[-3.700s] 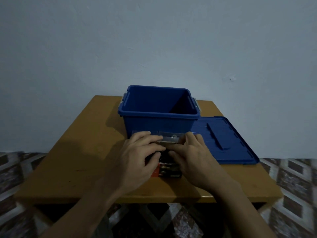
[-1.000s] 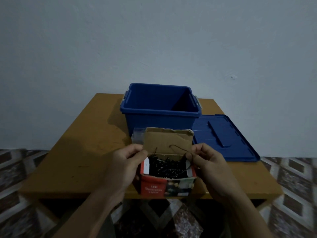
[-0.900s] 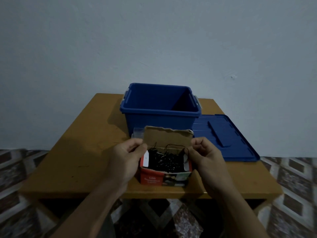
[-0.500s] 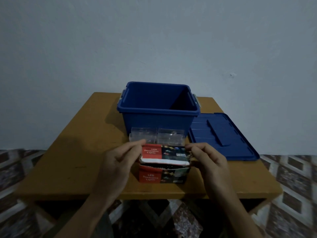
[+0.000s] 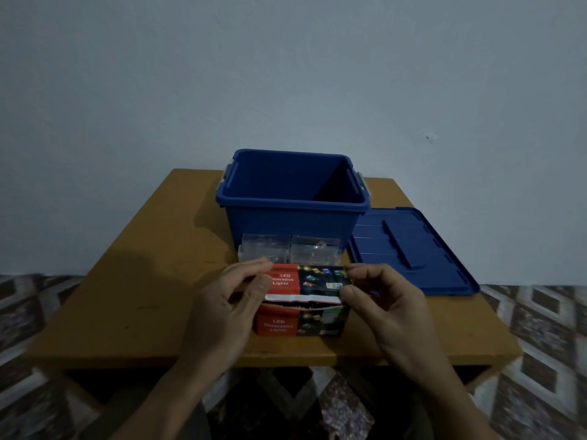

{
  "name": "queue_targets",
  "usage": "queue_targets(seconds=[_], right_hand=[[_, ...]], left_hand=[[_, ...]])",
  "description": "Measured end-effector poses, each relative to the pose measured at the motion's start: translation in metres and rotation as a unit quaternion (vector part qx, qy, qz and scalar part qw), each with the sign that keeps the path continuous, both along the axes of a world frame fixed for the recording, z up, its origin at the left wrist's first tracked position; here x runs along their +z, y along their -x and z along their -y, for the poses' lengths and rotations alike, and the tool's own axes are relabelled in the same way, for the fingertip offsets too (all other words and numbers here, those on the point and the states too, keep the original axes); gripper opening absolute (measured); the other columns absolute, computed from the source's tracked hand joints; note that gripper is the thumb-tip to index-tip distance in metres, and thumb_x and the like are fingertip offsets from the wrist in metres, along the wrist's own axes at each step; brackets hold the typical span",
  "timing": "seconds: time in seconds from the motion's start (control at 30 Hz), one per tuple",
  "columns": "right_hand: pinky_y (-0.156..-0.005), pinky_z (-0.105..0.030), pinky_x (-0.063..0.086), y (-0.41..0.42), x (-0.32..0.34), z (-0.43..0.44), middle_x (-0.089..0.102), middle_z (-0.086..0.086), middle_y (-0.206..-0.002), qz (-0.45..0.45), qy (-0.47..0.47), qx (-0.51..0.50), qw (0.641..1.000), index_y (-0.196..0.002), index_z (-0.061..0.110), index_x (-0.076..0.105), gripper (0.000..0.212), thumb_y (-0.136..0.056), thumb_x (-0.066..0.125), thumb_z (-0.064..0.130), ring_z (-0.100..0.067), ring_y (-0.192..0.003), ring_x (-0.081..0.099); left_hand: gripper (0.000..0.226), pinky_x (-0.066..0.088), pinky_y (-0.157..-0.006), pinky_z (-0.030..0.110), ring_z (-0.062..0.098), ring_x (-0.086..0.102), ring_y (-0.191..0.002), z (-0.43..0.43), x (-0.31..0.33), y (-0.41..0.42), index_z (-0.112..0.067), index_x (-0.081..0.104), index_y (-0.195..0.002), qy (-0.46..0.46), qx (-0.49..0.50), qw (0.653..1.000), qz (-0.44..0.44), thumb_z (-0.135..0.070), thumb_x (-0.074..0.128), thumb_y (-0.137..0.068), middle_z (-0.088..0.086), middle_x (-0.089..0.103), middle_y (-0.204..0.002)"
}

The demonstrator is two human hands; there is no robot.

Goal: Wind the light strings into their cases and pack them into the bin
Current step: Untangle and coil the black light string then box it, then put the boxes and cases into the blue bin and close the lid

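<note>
A red and black cardboard box of LED decorative lights (image 5: 301, 315) stands near the front edge of the wooden table (image 5: 127, 296). Its top flap is folded down over the opening, with a thin dark gap left at the front. My left hand (image 5: 228, 306) pinches the flap's left end. My right hand (image 5: 378, 300) pinches its right end. The light string inside is hidden. Behind the box stand two clear plastic cases (image 5: 289, 250), and behind them an open blue bin (image 5: 293, 198) that looks empty.
The bin's blue lid (image 5: 409, 249) lies flat on the table to the right of the bin. A plain wall rises right behind the table. Patterned floor tiles show on both sides and under the table.
A second ago the flap stood upright and the dark light string showed inside the box. Both hands have folded the flap down over it, so the string is covered.
</note>
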State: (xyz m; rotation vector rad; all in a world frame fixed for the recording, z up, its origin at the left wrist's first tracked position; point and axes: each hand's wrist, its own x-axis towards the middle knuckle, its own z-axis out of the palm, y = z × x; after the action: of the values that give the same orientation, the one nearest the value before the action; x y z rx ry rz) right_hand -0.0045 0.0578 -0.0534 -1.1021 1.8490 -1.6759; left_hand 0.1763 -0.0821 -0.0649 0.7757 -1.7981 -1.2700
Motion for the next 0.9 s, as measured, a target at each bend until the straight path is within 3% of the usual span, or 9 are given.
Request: queue_targets(seconds=[0.07, 0.2, 0.3, 0.4, 0.57, 0.73, 0.9], right_hand=[[-0.077, -0.039, 0.062, -0.001, 0.001, 0.0, 0.071, 0.011, -0.102, -0.018, -0.002, -0.007, 1.0, -0.093, 0.019, 0.067, 0.026, -0.074, 0.072, 0.036, -0.009, -0.098, 0.069], [-0.074, -0.028, 0.061, -0.001, -0.001, -0.002, 0.071, 0.017, -0.1, -0.085, 0.004, -0.04, 0.996, -0.089, 0.022, 0.071, 0.022, -0.074, 0.073, 0.039, -0.004, -0.096, 0.069], [-0.074, -0.018, 0.057, -0.003, -0.006, -0.005, 0.073, 0.021, -0.101, -0.126, 0.016, -0.064, 0.99, -0.091, 0.027, 0.076, 0.02, -0.076, 0.072, 0.041, -0.001, -0.1, 0.068], [-0.077, -0.024, 0.06, -0.003, -0.012, -0.009, 0.077, 0.013, -0.101, -0.067, 0.045, -0.052, 0.995, -0.097, 0.022, 0.079, 0.017, -0.085, 0.068, 0.026, -0.007, -0.102, 0.07], [-0.074, -0.026, 0.06, -0.001, -0.013, -0.01, 0.078, 0.003, -0.098, 0.022, 0.055, -0.04, 0.997, -0.082, 0.016, 0.08, 0.014, -0.087, 0.07, 0.007, -0.012, -0.097, 0.072], [-0.083, -0.042, 0.059, 0.0, -0.008, -0.01, 0.076, 0.005, -0.1, -0.048, 0.043, -0.029, 0.998, -0.081, 0.025, 0.078, 0.01, -0.083, 0.068, 0.029, -0.013, -0.102, 0.069], [-0.074, -0.042, 0.061, -0.005, -0.006, -0.01, 0.074, 0.009, -0.095, -0.127, 0.016, -0.024, 0.991, -0.086, 0.025, 0.076, 0.019, -0.092, 0.063, 0.036, -0.015, -0.094, 0.07]], left_hand=[[0.035, 0.056, -0.061, 0.017, -0.006, 0.066, -0.096, -0.001, 0.0, 0.0, -0.034, 0.067, -0.116, -0.027, 0.005, 1.0, -0.012, -0.044, 0.059, -0.083, -0.013, 0.066, -0.115], [0.042, 0.059, -0.077, 0.024, 0.0, 0.064, -0.108, 0.0, -0.004, -0.004, -0.036, 0.065, -0.113, -0.019, 0.027, 0.999, 0.001, -0.053, 0.066, -0.075, -0.015, 0.067, -0.116], [0.032, 0.058, -0.069, 0.018, -0.001, 0.066, -0.104, -0.003, -0.007, -0.004, -0.023, 0.062, -0.101, -0.033, 0.029, 0.999, -0.031, -0.041, 0.07, -0.076, -0.012, 0.069, -0.116], [0.033, 0.058, -0.066, 0.02, 0.0, 0.067, -0.104, -0.006, -0.007, -0.005, -0.015, 0.059, -0.095, -0.039, 0.012, 0.998, -0.041, -0.04, 0.069, -0.075, -0.013, 0.068, -0.119], [0.028, 0.06, -0.075, 0.027, 0.001, 0.06, -0.115, -0.005, -0.004, -0.013, -0.045, 0.063, -0.104, -0.003, -0.028, 1.0, -0.009, -0.045, 0.069, -0.076, -0.03, 0.061, -0.12], [0.026, 0.062, -0.069, 0.028, 0.002, 0.061, -0.113, -0.002, -0.005, -0.01, -0.035, 0.068, -0.097, -0.034, -0.028, 0.999, -0.02, -0.044, 0.071, -0.072, -0.026, 0.061, -0.122], [0.027, 0.06, -0.068, 0.025, 0.0, 0.063, -0.11, -0.003, -0.004, -0.009, -0.021, 0.07, -0.098, -0.038, -0.023, 0.999, -0.024, -0.037, 0.069, -0.076, -0.015, 0.062, -0.127]])
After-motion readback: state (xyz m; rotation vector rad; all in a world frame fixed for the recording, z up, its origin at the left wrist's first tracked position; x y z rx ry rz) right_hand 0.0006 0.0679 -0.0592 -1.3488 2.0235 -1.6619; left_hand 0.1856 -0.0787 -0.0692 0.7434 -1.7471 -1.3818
